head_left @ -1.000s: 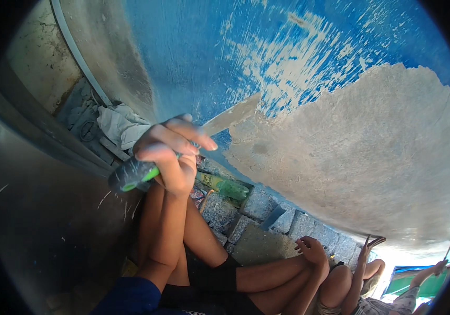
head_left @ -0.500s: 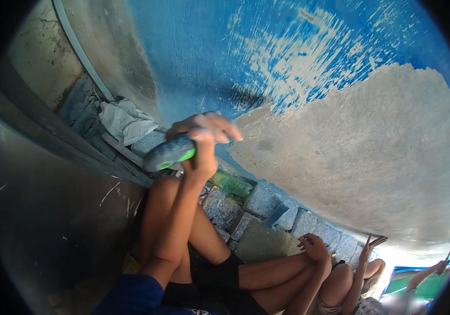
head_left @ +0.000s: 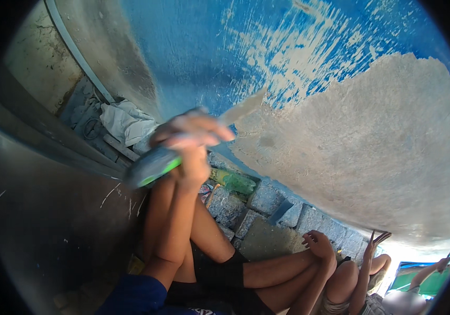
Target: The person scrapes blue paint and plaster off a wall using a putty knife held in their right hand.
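My left hand [head_left: 188,144] is closed around the green and black handle of a scraper [head_left: 154,167], motion-blurred. Its pale blade [head_left: 243,107] points up and right against a curved blue painted hull [head_left: 225,58], at the edge of a large bare grey patch [head_left: 372,152] where the paint is gone. My forearm runs up from a blue sleeve at the bottom. My right hand [head_left: 319,244] lies low on the right, fingers loose, resting by a bent knee and holding nothing.
A crumpled white rag [head_left: 125,122] lies by a pipe at the upper left. Grey paving blocks [head_left: 267,202] and a green bottle [head_left: 235,182] lie under the hull. Another person's legs and feet [head_left: 377,239] are at the lower right. A dark metal surface [head_left: 51,220] fills the left.
My left hand has carried the scraper up and to the right along the hull, and the blade now meets the edge of the bare patch. The right hand has stayed put.
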`<state>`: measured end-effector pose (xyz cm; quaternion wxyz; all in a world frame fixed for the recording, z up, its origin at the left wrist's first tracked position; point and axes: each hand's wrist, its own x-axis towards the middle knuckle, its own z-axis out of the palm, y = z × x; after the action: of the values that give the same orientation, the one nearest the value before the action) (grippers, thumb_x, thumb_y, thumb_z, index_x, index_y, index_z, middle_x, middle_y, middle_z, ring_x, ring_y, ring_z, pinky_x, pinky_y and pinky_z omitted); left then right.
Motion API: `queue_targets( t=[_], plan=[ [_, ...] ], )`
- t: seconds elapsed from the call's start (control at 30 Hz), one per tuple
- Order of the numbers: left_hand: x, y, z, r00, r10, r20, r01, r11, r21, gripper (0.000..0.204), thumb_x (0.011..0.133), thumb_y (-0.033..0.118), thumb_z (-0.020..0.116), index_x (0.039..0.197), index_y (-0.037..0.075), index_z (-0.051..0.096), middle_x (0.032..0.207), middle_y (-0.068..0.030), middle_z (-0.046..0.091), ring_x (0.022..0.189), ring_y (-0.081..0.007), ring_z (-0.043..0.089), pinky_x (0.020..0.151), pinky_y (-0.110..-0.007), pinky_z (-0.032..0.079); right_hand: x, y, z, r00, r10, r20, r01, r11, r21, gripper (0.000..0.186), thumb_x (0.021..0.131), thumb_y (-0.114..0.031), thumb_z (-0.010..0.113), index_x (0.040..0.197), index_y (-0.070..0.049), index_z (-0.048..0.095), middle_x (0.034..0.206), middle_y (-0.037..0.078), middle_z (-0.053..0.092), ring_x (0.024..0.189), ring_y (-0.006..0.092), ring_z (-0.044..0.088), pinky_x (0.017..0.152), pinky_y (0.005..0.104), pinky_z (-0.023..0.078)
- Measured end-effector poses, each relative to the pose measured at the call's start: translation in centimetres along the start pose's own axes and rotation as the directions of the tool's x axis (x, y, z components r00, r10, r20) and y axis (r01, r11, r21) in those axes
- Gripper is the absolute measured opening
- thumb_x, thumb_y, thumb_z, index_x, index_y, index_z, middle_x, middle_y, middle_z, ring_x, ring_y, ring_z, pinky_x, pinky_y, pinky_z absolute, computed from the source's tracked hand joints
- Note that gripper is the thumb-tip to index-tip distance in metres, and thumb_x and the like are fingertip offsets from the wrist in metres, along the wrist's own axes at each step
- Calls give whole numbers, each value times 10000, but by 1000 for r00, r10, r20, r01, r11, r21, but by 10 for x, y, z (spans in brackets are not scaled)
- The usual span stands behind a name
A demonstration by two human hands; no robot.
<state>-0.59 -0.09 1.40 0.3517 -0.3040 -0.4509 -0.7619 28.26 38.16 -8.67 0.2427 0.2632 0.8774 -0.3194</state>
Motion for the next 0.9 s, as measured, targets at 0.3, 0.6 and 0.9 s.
queue_targets(
  t=[0.3, 0.6, 0.9],
  plan=[
    [7, -4, 1, 996, 87, 18, -89, 989, 115, 398, 1062, 290, 438, 740, 73, 522, 677, -120, 669, 607, -202, 659, 642, -366, 496, 0, 3, 1, 1000, 1, -10, -1, 1000, 21, 285, 958, -270, 645, 1034, 1, 693, 839, 140, 746, 713, 213, 715, 673, 354, 556],
    [1, -3, 10, 998, 15, -55, -14, 1000, 4, 388, 1054, 278, 445, 728, 88, 537, 656, -83, 674, 589, -192, 648, 718, -395, 505, 0, 7, 0, 1000, 26, -12, -26, 1000, 3, 275, 956, -270, 649, 1035, -10, 698, 843, 134, 749, 740, 214, 722, 683, 357, 558],
    [3, -3, 6, 999, -10, -50, 9, 1000, -20, 415, 1060, 317, 464, 736, 66, 528, 667, -84, 659, 587, -191, 651, 636, -354, 504, 2, 13, 2, 1000, 12, -17, -12, 1000, -13, 275, 960, -271, 645, 1031, -10, 695, 854, 139, 749, 763, 226, 731, 693, 358, 562]
  ],
)
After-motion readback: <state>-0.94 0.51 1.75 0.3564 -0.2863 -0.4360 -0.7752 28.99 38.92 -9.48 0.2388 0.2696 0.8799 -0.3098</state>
